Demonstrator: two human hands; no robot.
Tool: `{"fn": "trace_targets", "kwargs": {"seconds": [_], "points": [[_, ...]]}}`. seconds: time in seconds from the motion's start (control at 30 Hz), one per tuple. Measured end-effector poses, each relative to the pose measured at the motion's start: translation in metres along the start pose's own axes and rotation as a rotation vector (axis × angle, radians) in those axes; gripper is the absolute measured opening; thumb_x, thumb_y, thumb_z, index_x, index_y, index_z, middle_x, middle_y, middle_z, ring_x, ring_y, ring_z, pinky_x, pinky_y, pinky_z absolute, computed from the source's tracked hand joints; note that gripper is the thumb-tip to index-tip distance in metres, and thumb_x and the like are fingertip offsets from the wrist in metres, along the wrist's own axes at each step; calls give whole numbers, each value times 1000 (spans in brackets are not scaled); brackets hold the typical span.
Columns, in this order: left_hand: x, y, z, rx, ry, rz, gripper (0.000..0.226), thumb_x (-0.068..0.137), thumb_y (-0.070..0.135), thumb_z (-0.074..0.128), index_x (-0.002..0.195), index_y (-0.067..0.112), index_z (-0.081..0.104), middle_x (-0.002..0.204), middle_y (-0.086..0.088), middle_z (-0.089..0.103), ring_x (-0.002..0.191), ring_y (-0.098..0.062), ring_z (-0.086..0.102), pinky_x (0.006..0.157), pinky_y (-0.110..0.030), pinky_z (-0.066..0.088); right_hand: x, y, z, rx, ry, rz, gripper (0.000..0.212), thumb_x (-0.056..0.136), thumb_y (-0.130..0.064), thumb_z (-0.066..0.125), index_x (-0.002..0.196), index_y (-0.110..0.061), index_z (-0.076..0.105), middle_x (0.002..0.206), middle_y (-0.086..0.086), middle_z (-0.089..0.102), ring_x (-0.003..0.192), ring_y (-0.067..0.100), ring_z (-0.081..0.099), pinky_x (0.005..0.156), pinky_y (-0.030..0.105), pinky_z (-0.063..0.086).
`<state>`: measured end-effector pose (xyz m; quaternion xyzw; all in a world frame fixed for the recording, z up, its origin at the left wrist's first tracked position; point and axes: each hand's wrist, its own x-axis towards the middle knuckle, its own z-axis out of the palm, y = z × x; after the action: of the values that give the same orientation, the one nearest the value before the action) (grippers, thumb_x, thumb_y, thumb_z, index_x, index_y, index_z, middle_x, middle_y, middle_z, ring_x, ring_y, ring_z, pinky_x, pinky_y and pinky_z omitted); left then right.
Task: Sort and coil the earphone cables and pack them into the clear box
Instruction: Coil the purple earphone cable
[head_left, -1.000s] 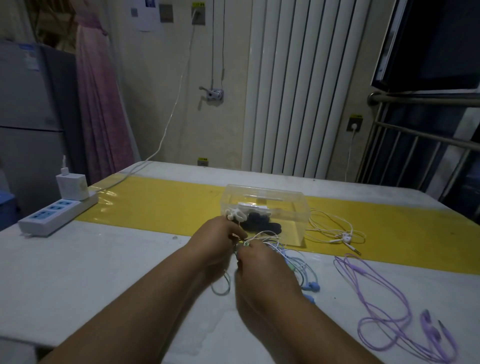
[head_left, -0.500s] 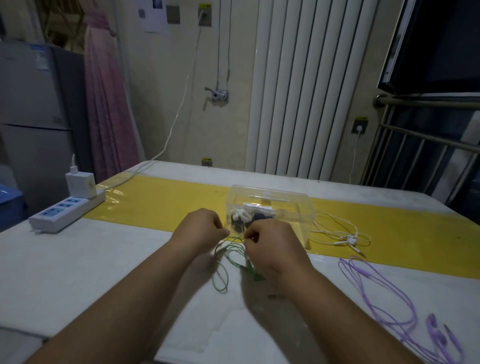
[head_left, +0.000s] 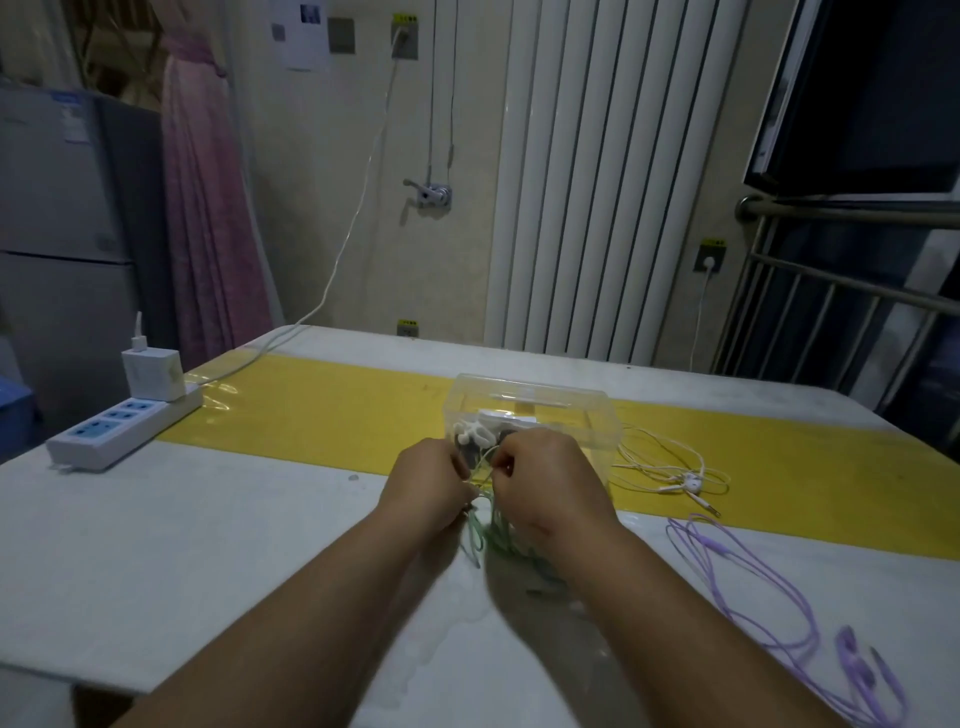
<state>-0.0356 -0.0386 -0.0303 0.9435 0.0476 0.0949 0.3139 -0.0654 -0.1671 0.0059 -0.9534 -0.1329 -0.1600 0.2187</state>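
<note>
Green earphone cable (head_left: 480, 530) hangs in loose loops between the person's two hands, just above the white table (head_left: 182, 545) and in front of the clear box (head_left: 576, 413). Both forearms reach forward side by side. The left hand (head_left: 426, 486) and right hand (head_left: 545, 480) sit close together, knuckles up, fingers curled inward and pinching the thin cord where it runs between them. The strands below the hands are blurred, so their exact lay is hard to read.

The box stands open-topped on the yellow strip (head_left: 322, 410), with a white pair and something dark already inside. A white earphone set (head_left: 675, 473) lies tangled just right of the box, and a purple earphone set (head_left: 753, 587) sprawls nearer the right edge.
</note>
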Motion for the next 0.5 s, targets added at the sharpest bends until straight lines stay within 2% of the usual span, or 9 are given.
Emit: {"fn": "trace_targets", "kwargs": {"seconds": [0.1,0.2,0.37,0.5], "points": [[-1,1,-3,67,51,29,17,75,26,78,74,21,61,78,3,62,78,-19,59,62,-28,42,-2,5,-5,28,32,10,18,88,-15,52,83,-18,70,84,-1,64,76,19,58,68,32,52],[1,5,-14,150,1,68,15,77,28,77,69,23,65,73,2,65,74,-19,60,61,-26,40,-3,12,-15,57,65,20,21,88,-16,52,84,-16,72,89,3,67,79,20,60,71,34,54],[0,23,-30,181,118,152,17,82,26,73,69,24,62,75,-3,65,72,-21,55,61,-26,37,-4,31,-28,97,116,102,20,87,-15,54,88,-16,74,93,4,70,85,21,61,75,32,52],[-2,32,-26,167,97,159,13,82,18,70,72,21,63,84,-3,68,75,-21,56,61,-27,37,-5,44,-30,106,120,151,19,87,-15,54,88,-15,74,93,4,70,86,21,61,74,31,51]]}}
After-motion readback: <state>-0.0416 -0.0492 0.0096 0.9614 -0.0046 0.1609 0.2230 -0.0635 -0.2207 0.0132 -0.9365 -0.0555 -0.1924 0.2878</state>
